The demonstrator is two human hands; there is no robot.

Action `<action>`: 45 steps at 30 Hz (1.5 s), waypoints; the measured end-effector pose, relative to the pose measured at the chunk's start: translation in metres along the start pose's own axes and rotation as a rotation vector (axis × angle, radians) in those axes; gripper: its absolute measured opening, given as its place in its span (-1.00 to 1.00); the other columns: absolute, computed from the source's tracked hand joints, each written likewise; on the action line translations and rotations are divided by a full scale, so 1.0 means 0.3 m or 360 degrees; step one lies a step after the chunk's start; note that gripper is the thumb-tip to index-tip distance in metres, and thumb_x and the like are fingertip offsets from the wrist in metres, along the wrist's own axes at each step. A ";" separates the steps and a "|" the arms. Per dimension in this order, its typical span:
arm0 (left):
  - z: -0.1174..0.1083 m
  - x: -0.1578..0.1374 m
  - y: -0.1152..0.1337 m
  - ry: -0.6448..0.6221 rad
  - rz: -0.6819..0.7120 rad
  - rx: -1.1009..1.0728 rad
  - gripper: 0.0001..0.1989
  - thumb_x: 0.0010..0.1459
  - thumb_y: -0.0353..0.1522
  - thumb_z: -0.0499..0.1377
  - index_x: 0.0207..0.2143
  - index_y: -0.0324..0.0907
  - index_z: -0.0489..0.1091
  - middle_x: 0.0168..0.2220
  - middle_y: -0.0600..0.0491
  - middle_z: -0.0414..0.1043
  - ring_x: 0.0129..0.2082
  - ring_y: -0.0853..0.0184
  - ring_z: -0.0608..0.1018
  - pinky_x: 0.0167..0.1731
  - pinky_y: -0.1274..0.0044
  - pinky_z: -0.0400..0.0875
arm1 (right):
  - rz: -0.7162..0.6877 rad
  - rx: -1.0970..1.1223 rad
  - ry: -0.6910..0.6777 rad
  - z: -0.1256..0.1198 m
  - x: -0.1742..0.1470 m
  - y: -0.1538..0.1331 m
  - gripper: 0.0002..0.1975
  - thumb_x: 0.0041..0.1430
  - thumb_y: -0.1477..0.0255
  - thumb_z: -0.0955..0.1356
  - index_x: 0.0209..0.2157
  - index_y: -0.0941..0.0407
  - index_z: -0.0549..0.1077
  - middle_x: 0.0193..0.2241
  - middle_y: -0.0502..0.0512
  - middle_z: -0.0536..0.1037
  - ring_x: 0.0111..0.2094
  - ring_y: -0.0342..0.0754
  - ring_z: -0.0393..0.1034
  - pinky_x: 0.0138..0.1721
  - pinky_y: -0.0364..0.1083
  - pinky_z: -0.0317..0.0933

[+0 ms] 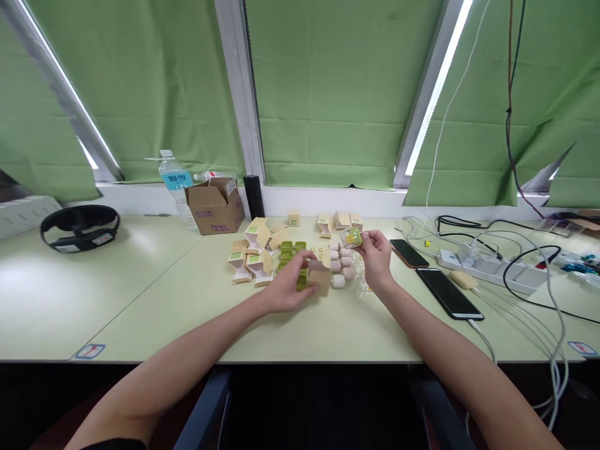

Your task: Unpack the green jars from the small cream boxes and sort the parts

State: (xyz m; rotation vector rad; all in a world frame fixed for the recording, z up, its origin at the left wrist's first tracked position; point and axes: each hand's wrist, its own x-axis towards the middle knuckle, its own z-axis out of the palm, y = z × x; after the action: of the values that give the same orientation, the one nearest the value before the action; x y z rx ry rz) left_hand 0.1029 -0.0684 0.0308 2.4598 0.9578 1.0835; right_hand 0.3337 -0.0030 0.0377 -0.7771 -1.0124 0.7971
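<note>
My left hand point(284, 289) is closed around a small beige cardboard box point(319, 281) with its flap up, held just above the table. Between the fingertips of my right hand point(379, 257) is a small clear plastic case point(350, 237) with green and yellow inside. It is raised to the right of the box. Green square cups point(287, 255) stand in rows behind my left hand, partly covered by it. Several pale pinkish-white rounded pieces point(338, 281) are grouped right of the box. Clear plastic pieces point(362, 275) lie by my right wrist, partly hidden.
Open beige boxes point(257, 265) lie left of the cups, and more small boxes point(342, 220) stand behind. A brown carton point(215, 209) and water bottle point(177, 187) are at the back left. Two phones point(447, 292) point(409, 253), cables and a power strip point(492, 272) occupy the right.
</note>
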 end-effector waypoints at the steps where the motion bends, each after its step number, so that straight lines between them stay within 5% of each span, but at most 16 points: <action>1: 0.004 -0.006 0.013 -0.0131 0.0065 -0.0117 -0.51 0.18 -0.33 0.24 0.12 -0.13 0.17 0.03 -0.13 0.40 -0.03 0.13 0.53 -0.05 0.29 0.49 | 0.0007 -0.0002 0.0003 0.000 0.001 0.005 -0.51 -0.03 -0.05 0.50 -0.39 0.04 0.35 -0.48 -0.07 0.49 -0.43 -0.07 0.43 -0.35 -0.03 0.45; 5: 0.023 -0.020 0.044 -0.0518 0.0270 -0.0182 -0.48 0.11 -0.34 0.30 0.10 -0.14 0.22 0.04 -0.13 0.44 -0.01 0.09 0.53 -0.01 0.29 0.47 | 0.0048 -0.0040 -0.0051 0.006 -0.013 0.021 -0.51 -0.04 -0.07 0.50 -0.40 0.04 0.37 -0.50 -0.06 0.50 -0.44 -0.07 0.42 -0.34 -0.02 0.45; 10: 0.015 -0.014 0.032 -0.0547 0.0364 -0.0094 -0.40 0.14 -0.13 0.29 0.14 -0.16 0.21 0.05 -0.18 0.41 0.05 0.02 0.46 0.10 0.18 0.37 | 0.0098 -0.0068 -0.0121 0.017 -0.043 0.022 -0.52 -0.05 -0.06 0.51 -0.40 0.05 0.41 -0.51 -0.04 0.51 -0.45 -0.06 0.43 -0.38 -0.04 0.42; 15: 0.001 -0.008 0.016 -0.0204 0.0305 -0.0162 -0.44 0.35 0.07 -0.06 0.12 -0.15 0.24 0.07 -0.20 0.37 0.07 0.06 0.41 0.10 0.21 0.33 | 0.0126 -0.0075 -0.0210 0.024 -0.062 0.020 -0.52 -0.05 -0.05 0.51 -0.42 0.05 0.41 -0.53 -0.04 0.51 -0.48 -0.06 0.43 -0.40 -0.04 0.42; 20: 0.023 0.002 -0.009 0.0252 0.0134 0.0148 -0.68 0.35 -0.16 0.08 0.03 -0.16 0.24 -0.05 -0.15 0.41 -0.01 0.12 0.46 0.04 0.24 0.34 | 0.0153 -0.0158 -0.0329 0.032 -0.083 0.018 -0.52 -0.02 -0.07 0.49 -0.41 0.04 0.40 -0.50 0.00 0.57 -0.47 -0.02 0.46 -0.41 -0.02 0.41; 25: 0.021 0.009 -0.031 0.0398 0.0117 0.0231 -0.74 0.33 -0.26 0.09 0.01 -0.16 0.25 -0.09 -0.11 0.43 -0.06 0.15 0.48 -0.01 0.27 0.36 | 0.0040 -0.0275 -0.0481 0.035 -0.102 0.007 -0.60 0.10 -0.03 0.44 -0.40 0.02 0.41 -0.43 0.03 0.59 -0.40 0.00 0.48 -0.36 -0.02 0.41; 32: 0.002 -0.018 0.025 -0.0106 0.0779 0.0186 -0.61 0.28 -0.10 0.14 0.01 -0.16 0.33 -0.03 -0.19 0.42 -0.02 0.06 0.46 -0.03 0.23 0.33 | -0.0272 -0.0987 -0.0898 0.022 -0.106 0.009 -0.85 0.24 0.30 0.35 -0.39 0.04 0.45 -0.39 0.03 0.60 -0.32 0.01 0.48 -0.29 -0.03 0.29; 35: 0.012 -0.027 0.068 -0.0227 0.0842 0.0262 -0.75 0.23 -0.21 0.22 -0.11 -0.14 0.40 -0.07 -0.17 0.44 -0.06 0.09 0.47 -0.09 0.26 0.33 | -0.0481 -0.1274 -0.1081 0.020 -0.107 0.008 -0.90 0.23 0.42 0.34 -0.39 0.04 0.46 -0.37 0.05 0.60 -0.29 0.04 0.45 -0.19 0.01 0.24; 39: 0.009 -0.028 0.085 -0.0190 0.0707 0.0059 -0.93 0.23 -0.37 0.17 -0.24 -0.12 0.44 -0.13 -0.12 0.46 -0.09 0.14 0.48 -0.06 0.28 0.35 | -0.0728 -0.1435 -0.1377 0.015 -0.106 -0.006 -0.94 0.18 0.49 0.37 -0.38 0.07 0.47 -0.35 0.09 0.57 -0.22 0.06 0.41 -0.08 0.05 0.15; 45: -0.014 0.006 0.016 0.0408 0.0034 -0.0951 -0.69 0.26 -0.12 0.24 -0.36 -0.17 0.36 -0.29 -0.02 0.42 -0.28 0.27 0.48 -0.30 0.48 0.38 | -0.0732 -0.1545 -0.1646 0.012 -0.111 -0.019 -0.95 0.09 0.51 0.38 -0.43 0.09 0.46 -0.41 0.05 0.51 -0.29 0.01 0.36 -0.13 0.01 0.08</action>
State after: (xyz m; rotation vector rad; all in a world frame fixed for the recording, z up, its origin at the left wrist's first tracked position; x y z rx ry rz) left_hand 0.1029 -0.0709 0.0371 1.8797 0.5553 1.4634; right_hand 0.3210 -0.0335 0.0300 -0.8627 -2.5044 0.2089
